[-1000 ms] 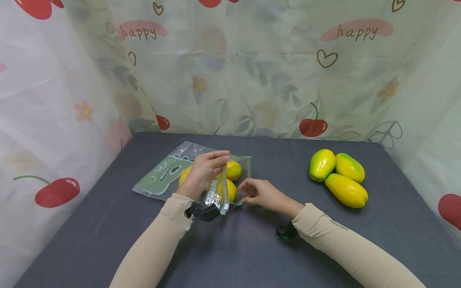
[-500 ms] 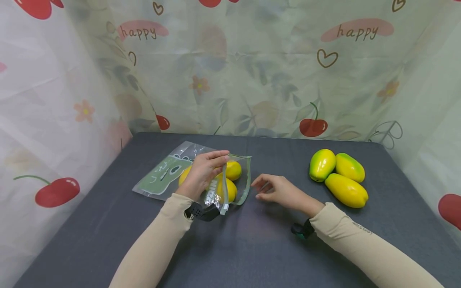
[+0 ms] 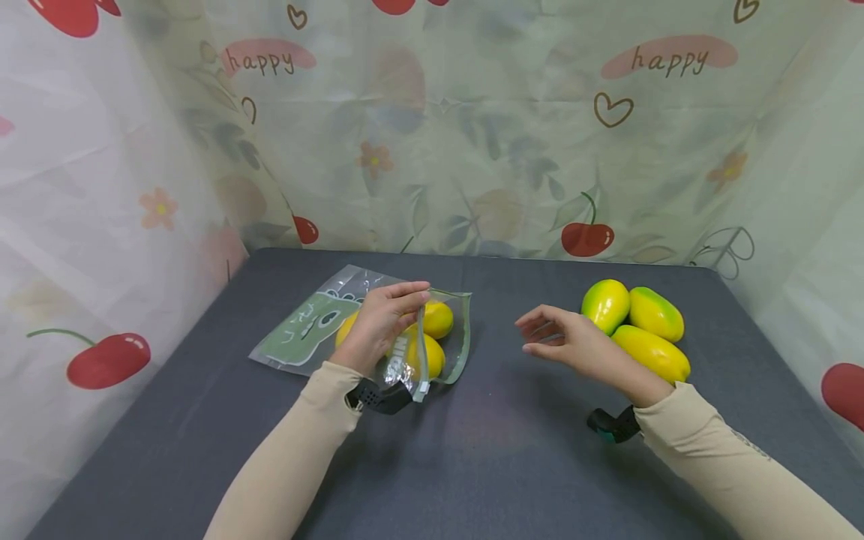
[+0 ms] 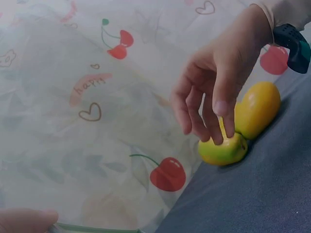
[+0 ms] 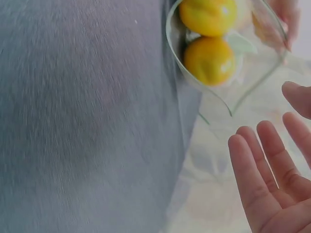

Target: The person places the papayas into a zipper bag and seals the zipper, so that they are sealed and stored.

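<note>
A clear bag [image 3: 307, 330] with a green print lies left of centre on the dark table [image 3: 486, 457], its mouth open toward the right and yellow fruits [image 3: 439, 320] inside. The left hand [image 3: 381, 322] pinches the bag's edge at the mouth between thumb and fingers. The right hand [image 3: 587, 346] is empty, held over the table right of the bag, fingers loosely bent and the thumb well apart from them. Three loose fruits [image 3: 656, 315] cluster at the right, the two far ones green-tinged, the near one yellow and partly hidden by the right hand
</note>
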A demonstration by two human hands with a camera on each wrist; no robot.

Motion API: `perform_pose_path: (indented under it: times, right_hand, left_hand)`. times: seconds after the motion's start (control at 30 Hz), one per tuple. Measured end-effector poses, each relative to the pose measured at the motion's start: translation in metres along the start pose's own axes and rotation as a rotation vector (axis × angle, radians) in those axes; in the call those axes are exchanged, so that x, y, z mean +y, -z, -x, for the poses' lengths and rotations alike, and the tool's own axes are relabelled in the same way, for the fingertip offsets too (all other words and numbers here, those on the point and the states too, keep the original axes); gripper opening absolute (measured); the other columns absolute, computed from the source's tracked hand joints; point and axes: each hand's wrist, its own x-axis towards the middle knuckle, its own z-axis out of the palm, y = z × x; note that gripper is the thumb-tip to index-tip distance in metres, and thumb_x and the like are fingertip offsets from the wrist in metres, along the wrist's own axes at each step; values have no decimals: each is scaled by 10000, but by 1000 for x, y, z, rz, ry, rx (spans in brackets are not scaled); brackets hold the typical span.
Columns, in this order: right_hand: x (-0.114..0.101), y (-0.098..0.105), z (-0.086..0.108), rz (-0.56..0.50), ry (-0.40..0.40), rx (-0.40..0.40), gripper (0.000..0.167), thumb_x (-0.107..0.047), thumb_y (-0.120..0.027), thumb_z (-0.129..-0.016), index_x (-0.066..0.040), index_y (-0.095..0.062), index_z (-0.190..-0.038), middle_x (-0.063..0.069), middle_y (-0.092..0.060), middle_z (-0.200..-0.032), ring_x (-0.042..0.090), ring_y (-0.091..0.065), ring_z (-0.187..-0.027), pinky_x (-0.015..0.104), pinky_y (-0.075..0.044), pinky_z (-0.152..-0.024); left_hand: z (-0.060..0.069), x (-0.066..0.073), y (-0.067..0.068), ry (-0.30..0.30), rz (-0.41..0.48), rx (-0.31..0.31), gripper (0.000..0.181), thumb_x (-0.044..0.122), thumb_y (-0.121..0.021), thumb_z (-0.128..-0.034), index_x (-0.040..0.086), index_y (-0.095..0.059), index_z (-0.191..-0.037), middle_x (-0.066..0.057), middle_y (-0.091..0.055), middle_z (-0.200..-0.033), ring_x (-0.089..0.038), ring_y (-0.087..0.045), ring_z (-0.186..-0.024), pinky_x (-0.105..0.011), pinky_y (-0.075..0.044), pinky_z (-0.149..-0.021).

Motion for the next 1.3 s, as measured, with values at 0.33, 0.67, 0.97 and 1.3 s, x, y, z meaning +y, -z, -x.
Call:
perform_pose_path:
  times: [0.33,0.67,0.97,1.3]
  right_hand:
    - [1,35,24,72,23,176,374,-218,-707,-893,-95,-585,-1224,95,-628,-1203,250,-627,-1079,266,-537,-889]
    - [8,59,51,134,106,423,426,-137,-691,-901,-91,-553,-1301,103,-596,-1264,-139,-514,-1049,13,-420,-842]
    - [24,67,74,108,27,509,565,-168,-695,-902,-165,-466,-1419,-47,-505,-1384,-164,-428,-1147,-28,-348,-885]
    - [50,65,91,136,-145,431,722,-316,-649,-936,-245,-258,-1539,175,-288,-1557,464,-309,-1374,649,-284,-1060]
  left_hand:
    - [0,-1,0,-1,-7,7,360,90,-678,-906,-6,-629,-1249,-85,-615,-1214,-220,-581,-1003,-209,-528,-790]
    - [-1,-3,1,1,-4,10,337,87,-675,-907,1,-643,-1231,-54,-623,-1153,-214,-582,-982,-211,-526,-786]
    - [0,-3,1,10,-7,20,300,89,-677,-906,17,-665,-1198,-47,-627,-1137,-226,-583,-999,-215,-530,-794]
    - [-2,-2,1,14,2,22,310,90,-682,-903,15,-660,-1203,-34,-628,-1109,-226,-578,-1001,-216,-528,-808]
